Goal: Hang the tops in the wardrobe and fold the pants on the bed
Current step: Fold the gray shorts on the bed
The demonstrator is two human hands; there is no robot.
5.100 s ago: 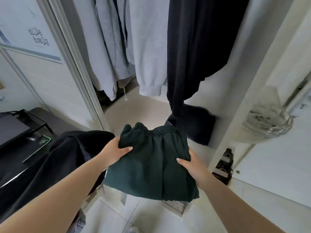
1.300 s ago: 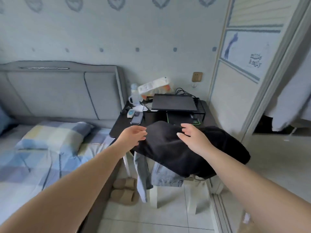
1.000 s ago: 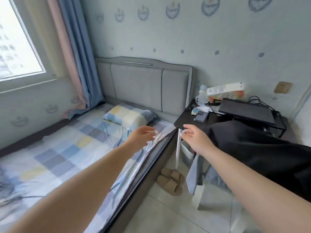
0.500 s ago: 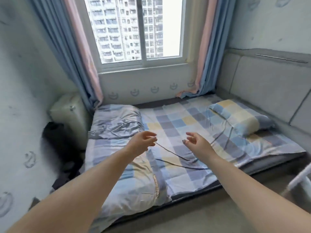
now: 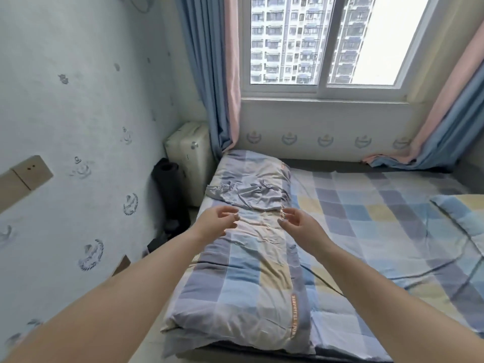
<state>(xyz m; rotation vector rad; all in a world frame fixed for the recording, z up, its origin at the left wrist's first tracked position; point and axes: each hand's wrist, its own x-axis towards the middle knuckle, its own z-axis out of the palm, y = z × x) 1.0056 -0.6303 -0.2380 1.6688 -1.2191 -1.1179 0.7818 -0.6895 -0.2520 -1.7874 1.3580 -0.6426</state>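
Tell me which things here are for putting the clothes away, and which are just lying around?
For the job:
- grey garment, crumpled on the folded quilt
- bed
- left hand and right hand, both empty, reaching toward the garment

Just lying about:
- folded quilt
- pillow
- curtains
- white suitcase
- rolled black mat

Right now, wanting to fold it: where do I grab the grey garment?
Likely its near edge, one hand per corner, from your side: the grey garment lies crumpled on the quilt, that edge nearest the left hand and right hand.
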